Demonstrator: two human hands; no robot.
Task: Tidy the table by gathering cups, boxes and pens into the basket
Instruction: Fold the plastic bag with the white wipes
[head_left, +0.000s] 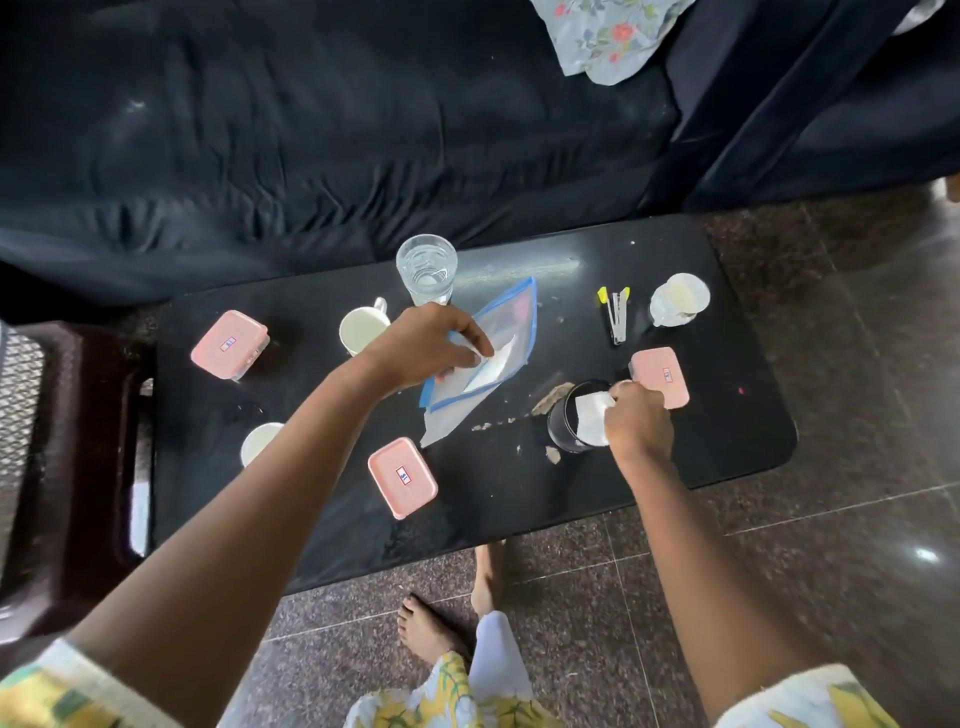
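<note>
On the black table (519, 499) my left hand (426, 345) pinches a white paper lying on a clear zip bag (493, 358) with blue edges. My right hand (639, 423) holds a white paper over a dark cup (566, 423). Three pink lidded boxes lie around: far left (229, 344), near middle (402, 477) and right (660, 375). A white mug (361, 328) stands behind my left wrist, another white cup (260, 441) sits under my forearm. A glass of water (427, 267) stands at the back. A tipped cup (678, 299) lies far right.
A stapler and a yellow-capped pen (615, 312) lie right of the bag. Crumbs (550, 397) are scattered near the dark cup. A dark sofa (311, 130) runs behind the table. A brown woven chair or basket (62, 441) stands at the left. My bare feet are below the table's near edge.
</note>
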